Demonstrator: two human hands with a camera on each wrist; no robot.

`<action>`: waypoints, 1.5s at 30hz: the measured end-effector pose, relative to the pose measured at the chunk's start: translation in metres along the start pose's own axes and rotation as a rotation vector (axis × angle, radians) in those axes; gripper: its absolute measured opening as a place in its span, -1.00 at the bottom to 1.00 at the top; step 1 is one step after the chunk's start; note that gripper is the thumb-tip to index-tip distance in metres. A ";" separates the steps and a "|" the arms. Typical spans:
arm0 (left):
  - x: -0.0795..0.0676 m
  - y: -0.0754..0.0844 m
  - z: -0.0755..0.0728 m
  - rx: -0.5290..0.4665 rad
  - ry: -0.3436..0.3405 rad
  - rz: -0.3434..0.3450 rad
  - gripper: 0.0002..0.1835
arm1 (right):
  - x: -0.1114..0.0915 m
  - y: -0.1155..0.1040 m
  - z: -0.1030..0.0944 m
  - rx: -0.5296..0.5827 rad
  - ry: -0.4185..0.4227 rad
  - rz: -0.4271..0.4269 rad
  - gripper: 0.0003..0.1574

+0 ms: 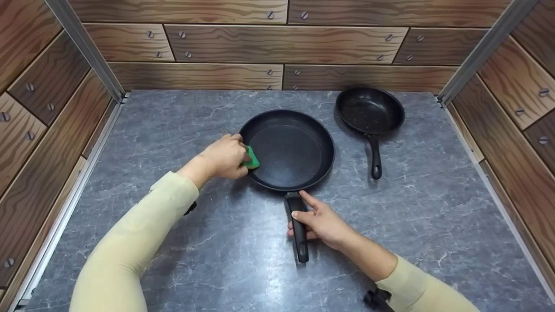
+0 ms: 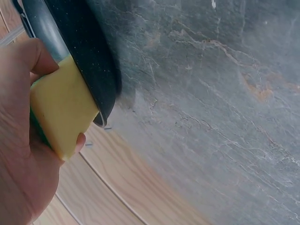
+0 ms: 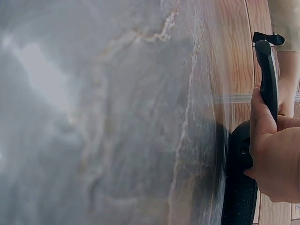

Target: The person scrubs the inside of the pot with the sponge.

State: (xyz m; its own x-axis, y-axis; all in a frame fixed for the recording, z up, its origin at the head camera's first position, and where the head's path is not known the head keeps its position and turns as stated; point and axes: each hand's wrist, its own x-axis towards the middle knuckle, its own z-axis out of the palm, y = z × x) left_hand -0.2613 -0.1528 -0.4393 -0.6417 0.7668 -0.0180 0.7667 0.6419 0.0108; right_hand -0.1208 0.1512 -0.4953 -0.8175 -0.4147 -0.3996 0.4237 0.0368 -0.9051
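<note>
A large black frying pan [image 1: 286, 151] lies near the middle of the table, its handle [image 1: 300, 242] pointing toward me. At the pan's left rim my left hand [image 1: 227, 157] grips a sponge [image 1: 252, 159], green on one side and yellow on the other. In the left wrist view the sponge's yellow face [image 2: 63, 105] touches the pan's rim, with fingers curled round the sponge. My right hand [image 1: 323, 223] holds the pan's handle near its base, thumb on top and fingers beneath. The right wrist view shows that handle [image 3: 267, 79] in the hand's grasp.
A smaller black frying pan [image 1: 370, 110] stands at the back right, handle toward me. The grey marbled table [image 1: 208, 268] is bounded by wood-patterned walls [image 1: 282, 43] at the back and both sides, with metal posts [image 1: 89, 52] at the corners.
</note>
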 end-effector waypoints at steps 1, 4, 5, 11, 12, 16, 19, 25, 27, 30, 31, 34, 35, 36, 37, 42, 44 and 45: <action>0.000 0.001 0.001 -0.001 0.001 0.006 -0.79 | 0.000 0.000 0.000 0.000 -0.001 0.001 0.13; -0.001 0.003 0.002 -0.009 -0.006 0.016 -0.79 | 0.000 0.000 0.000 0.002 -0.002 0.003 0.14; -0.001 0.004 0.002 -0.014 -0.009 0.016 -0.79 | 0.000 0.000 0.000 0.002 -0.002 0.003 0.13; -0.001 0.008 0.001 -0.044 -0.015 0.023 -0.80 | 0.000 0.000 0.001 0.003 -0.003 0.001 0.13; -0.001 0.008 0.001 -0.050 -0.015 0.024 -0.79 | 0.000 0.000 0.001 0.002 -0.003 0.002 0.13; -0.003 0.011 0.001 -0.075 -0.015 0.025 -0.79 | -0.001 -0.001 0.001 -0.002 -0.006 -0.001 0.13; -0.003 0.013 0.001 -0.079 -0.006 0.030 -0.80 | -0.001 -0.001 0.001 -0.004 -0.005 0.000 0.13; -0.003 0.017 0.002 -0.100 -0.018 0.036 -0.76 | -0.001 -0.001 0.001 -0.005 -0.003 -0.001 0.14; -0.003 0.019 0.001 -0.110 -0.024 0.036 -0.75 | 0.000 -0.001 0.000 -0.004 -0.003 -0.003 0.14; -0.004 0.022 0.002 -0.117 -0.009 0.051 -0.75 | 0.000 0.000 0.001 0.001 -0.003 -0.006 0.14; -0.004 0.022 0.002 -0.119 -0.003 0.057 -0.74 | 0.000 0.000 0.001 0.001 -0.002 -0.007 0.14; -0.004 0.025 0.003 -0.131 0.016 0.070 -0.72 | 0.000 0.000 0.001 0.002 -0.002 -0.009 0.14; -0.003 0.026 0.003 -0.137 0.020 0.072 -0.70 | 0.000 0.000 0.001 0.003 -0.003 -0.009 0.14; -0.003 0.027 0.003 -0.144 0.020 0.072 -0.69 | 0.000 0.000 0.001 0.003 -0.003 -0.009 0.14; -0.003 0.028 0.003 -0.152 0.019 0.074 -0.68 | 0.000 0.000 0.001 0.004 -0.004 -0.009 0.14; -0.001 0.032 0.003 -0.207 0.013 0.080 -0.66 | 0.000 -0.001 0.001 0.006 0.000 0.003 0.14; 0.000 0.034 0.004 -0.229 0.010 0.084 -0.65 | 0.000 -0.001 0.002 0.004 0.005 0.011 0.14; 0.001 0.034 0.004 -0.236 0.009 0.086 -0.65 | 0.000 -0.001 0.002 0.002 0.007 0.014 0.13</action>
State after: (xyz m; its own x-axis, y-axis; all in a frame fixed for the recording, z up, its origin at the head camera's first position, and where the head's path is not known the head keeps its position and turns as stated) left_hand -0.2353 -0.1301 -0.4426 -0.5749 0.8182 0.0016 0.7935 0.5570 0.2453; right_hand -0.1207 0.1497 -0.4939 -0.8144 -0.4075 -0.4132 0.4358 0.0407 -0.8991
